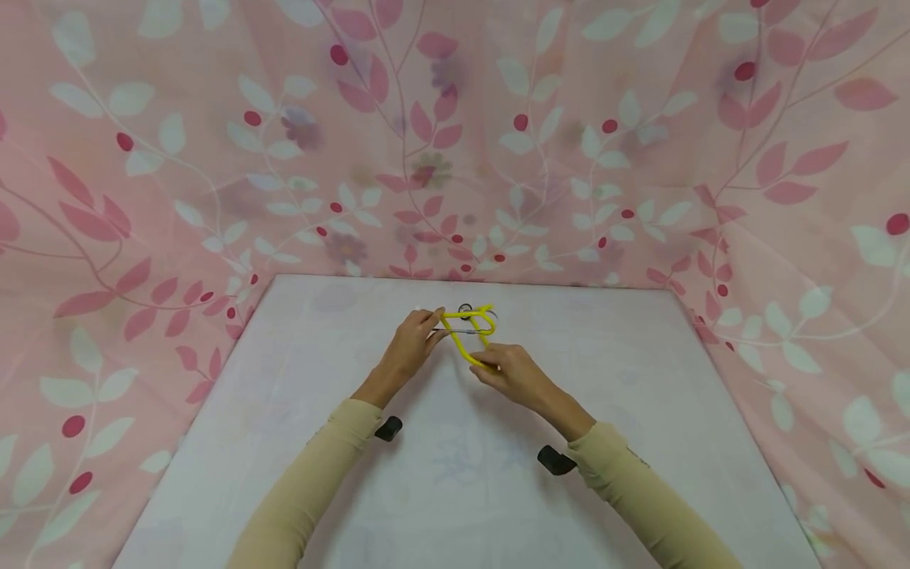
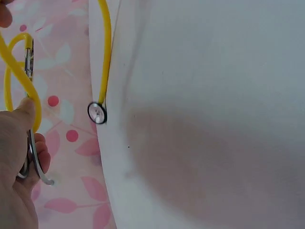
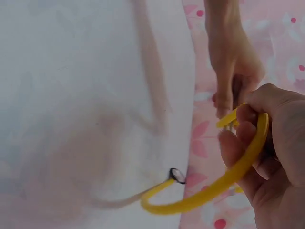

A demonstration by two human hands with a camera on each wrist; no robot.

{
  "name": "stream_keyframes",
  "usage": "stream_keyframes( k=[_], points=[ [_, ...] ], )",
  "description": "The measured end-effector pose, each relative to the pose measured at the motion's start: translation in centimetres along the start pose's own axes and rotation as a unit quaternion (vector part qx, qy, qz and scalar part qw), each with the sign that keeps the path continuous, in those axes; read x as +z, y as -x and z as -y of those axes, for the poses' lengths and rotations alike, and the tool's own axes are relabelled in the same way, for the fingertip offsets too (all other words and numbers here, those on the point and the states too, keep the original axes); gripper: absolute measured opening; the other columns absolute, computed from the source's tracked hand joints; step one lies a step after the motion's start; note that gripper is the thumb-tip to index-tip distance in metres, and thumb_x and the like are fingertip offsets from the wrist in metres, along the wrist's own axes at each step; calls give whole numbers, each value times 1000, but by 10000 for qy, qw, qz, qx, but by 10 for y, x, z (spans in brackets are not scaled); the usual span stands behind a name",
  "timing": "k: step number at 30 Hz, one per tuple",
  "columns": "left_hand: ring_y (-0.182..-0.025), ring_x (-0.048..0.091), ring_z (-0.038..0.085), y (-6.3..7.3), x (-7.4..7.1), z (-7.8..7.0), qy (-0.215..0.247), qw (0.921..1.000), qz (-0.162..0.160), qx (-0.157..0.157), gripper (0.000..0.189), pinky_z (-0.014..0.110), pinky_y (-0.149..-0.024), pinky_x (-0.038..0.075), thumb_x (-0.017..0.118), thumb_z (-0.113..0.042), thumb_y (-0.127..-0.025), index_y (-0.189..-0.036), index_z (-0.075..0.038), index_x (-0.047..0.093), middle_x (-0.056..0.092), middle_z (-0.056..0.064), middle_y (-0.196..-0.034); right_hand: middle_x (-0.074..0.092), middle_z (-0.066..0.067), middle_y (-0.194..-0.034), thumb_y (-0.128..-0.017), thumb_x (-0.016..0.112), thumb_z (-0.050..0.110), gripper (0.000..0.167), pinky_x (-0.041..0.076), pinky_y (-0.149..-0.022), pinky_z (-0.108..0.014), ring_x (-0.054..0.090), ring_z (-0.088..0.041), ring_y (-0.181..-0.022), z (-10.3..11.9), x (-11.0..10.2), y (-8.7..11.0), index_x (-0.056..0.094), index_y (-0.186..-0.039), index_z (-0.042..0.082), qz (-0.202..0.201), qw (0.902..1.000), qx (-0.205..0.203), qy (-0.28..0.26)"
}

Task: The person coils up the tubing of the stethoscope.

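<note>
A stethoscope with yellow tubing (image 1: 460, 345) is held in both hands over the far part of the table. My left hand (image 1: 408, 348) pinches the metal ear tubes (image 2: 34, 155) together with a loop of the tubing, the thumb lying along it. The curled fingers of my right hand (image 3: 281, 138) grip another stretch of yellow tube (image 3: 233, 174). From there the tube bends down to the round chest piece (image 2: 97, 113), which has a black rim and overlaps the table's far edge in both wrist views. Part of the ear tubes is hidden behind the left fingers.
The white-covered table (image 1: 441, 506) spreads beneath both arms. Pink leaf-patterned cloth (image 1: 455, 158) hangs behind it and along both sides. A black wrist device (image 1: 389, 428) sits below the left sleeve, another black device (image 1: 556, 460) by the right one.
</note>
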State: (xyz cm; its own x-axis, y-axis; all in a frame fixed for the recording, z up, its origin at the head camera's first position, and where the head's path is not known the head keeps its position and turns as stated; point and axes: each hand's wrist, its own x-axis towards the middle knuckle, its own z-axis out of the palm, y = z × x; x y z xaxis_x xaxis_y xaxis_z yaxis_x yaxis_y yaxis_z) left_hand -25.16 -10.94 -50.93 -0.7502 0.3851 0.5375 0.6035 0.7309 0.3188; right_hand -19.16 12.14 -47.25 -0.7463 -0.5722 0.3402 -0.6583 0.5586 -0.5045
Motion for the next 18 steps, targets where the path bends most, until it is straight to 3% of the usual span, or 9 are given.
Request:
stream_keyframes(
  k=[3,8,13,18],
  points=[
    [-96,61,25,3,-1,-2,13,9999,140,0,49,41,-101,50,75,-17,-86,-131,-2,62,66,12,-105,71,-2,-90,-91,71,16,21,51,-63,-22,59,-10,-71,6,-6,-4,75,-110,9,-59,9974,-209,690],
    [-96,61,24,9,-2,-8,-79,9993,326,179,49,39,-99,52,76,-16,-85,-130,-1,62,66,11,-104,70,-1,-94,-91,71,22,19,56,-64,-28,63,-13,-78,13,-16,-13,75,-108,13,-372,9809,-593,1814],
    [-93,61,24,11,-1,-18,-29,9980,410,480,45,33,-87,55,76,-16,-85,-126,0,65,68,11,-101,69,1,-94,-91,71,22,17,55,-61,-27,60,-14,-80,9,-24,-28,74,-106,15,-666,9700,-735,2221],
    [-91,60,21,13,1,-28,108,9949,719,696,45,29,-83,55,74,-16,-86,-127,1,64,67,10,-101,69,0,-91,-92,69,21,15,55,-61,-26,59,-16,-79,-5,-25,-41,73,-106,15,-530,9676,-616,2389]
  ],
)
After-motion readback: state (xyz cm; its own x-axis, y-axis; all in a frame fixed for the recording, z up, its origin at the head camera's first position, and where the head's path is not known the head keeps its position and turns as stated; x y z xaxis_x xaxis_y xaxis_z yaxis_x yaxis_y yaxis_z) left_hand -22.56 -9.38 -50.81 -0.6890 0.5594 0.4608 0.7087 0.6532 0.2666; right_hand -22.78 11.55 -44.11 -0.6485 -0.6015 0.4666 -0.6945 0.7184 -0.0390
